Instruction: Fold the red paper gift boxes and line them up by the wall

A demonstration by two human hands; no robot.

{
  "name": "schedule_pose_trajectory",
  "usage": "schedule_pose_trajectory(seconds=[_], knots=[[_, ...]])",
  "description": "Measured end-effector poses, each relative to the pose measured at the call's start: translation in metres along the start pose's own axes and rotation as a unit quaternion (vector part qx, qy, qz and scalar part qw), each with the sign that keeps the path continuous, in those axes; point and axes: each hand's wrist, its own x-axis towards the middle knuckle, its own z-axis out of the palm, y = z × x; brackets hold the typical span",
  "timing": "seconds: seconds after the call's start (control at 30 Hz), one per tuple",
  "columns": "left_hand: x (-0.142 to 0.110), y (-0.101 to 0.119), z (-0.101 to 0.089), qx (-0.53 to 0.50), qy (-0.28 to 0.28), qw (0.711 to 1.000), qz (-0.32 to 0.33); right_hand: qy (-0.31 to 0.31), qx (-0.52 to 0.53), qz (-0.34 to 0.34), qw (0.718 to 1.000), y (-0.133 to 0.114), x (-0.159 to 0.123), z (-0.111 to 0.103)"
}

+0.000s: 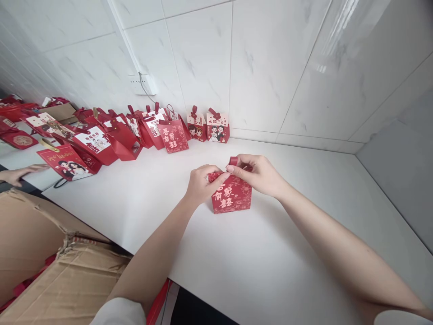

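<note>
A red gift box [233, 197] with pale lettering and a floral print stands upright on the white table. My left hand [205, 183] is closed on the box's upper left edge, its thumb across the front. At the top right, my right hand [256, 174] pinches a red ribbon loop [233, 160] between thumb and fingers, just above the box. The far fingers of both hands are partly hidden behind the box.
Several red gift boxes [126, 140] stand in a row by the tiled wall, a matching one [175, 136] nearest. An open cardboard carton [84, 275] with red items sits at lower left. Another person's hand [25, 174] rests at the left edge. A wall socket [142, 84] holds a cable.
</note>
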Motion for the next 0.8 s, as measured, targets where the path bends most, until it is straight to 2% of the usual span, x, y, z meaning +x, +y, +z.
schedule_pose_trajectory(seconds=[0.17, 0.43, 0.63, 0.8], knots=[[0.001, -0.007, 0.003, 0.002, 0.067, 0.998, 0.006, -0.04, -0.011, 0.004, 0.999, 0.011, 0.003, -0.002], [0.003, -0.008, 0.003, -0.024, 0.064, 0.998, -0.007, 0.007, -0.032, -0.011, 0.999, 0.02, 0.006, 0.005], [0.004, -0.012, 0.005, -0.068, 0.051, 0.996, -0.008, 0.004, -0.068, -0.035, 0.997, 0.016, 0.005, 0.004], [0.005, -0.011, 0.003, -0.029, 0.058, 0.997, 0.032, -0.01, -0.088, -0.041, 0.995, 0.013, 0.004, 0.003]])
